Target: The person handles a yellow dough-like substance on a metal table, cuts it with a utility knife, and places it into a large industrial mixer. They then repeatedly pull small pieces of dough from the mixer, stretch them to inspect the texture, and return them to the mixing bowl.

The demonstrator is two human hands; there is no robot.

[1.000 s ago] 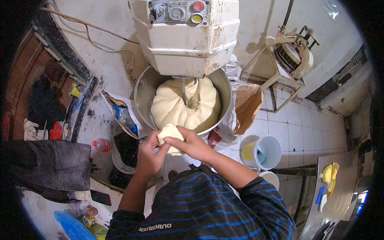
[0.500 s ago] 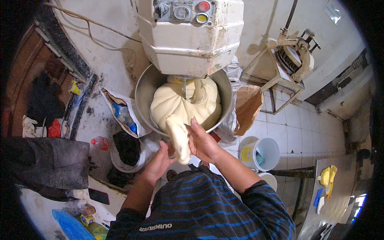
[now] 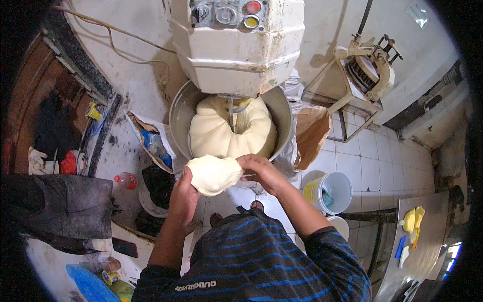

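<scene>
A pale piece of dough [image 3: 213, 176] is spread between my two hands, just in front of the mixer bowl's near rim. My left hand [image 3: 182, 197] grips its left edge, the thumb up along the side. At the right edge, the fingers of my right hand [image 3: 261, 172] curl over and pinch it. Behind it, a big folded mass of dough [image 3: 221, 132] fills much of the steel mixing bowl [image 3: 179, 118]. The mixer's metal bar [image 3: 231, 113] reaches down into that mass. The held piece covers part of the bowl's near rim.
The white mixer head [image 3: 236, 55] overhangs the bowl. An open paper sack [image 3: 313, 136] and white bucket [image 3: 336, 191] stand to the right; another sack [image 3: 146, 133] and a dark-lined bucket [image 3: 156, 191] are left. A metal table [image 3: 402, 241] with small tools is at far right.
The dough piece, a long strip hanging over the bowl's rim before, is now apart from the mass and spread wide. My left hand rose leftward; my right turned over onto the dough's right edge.
</scene>
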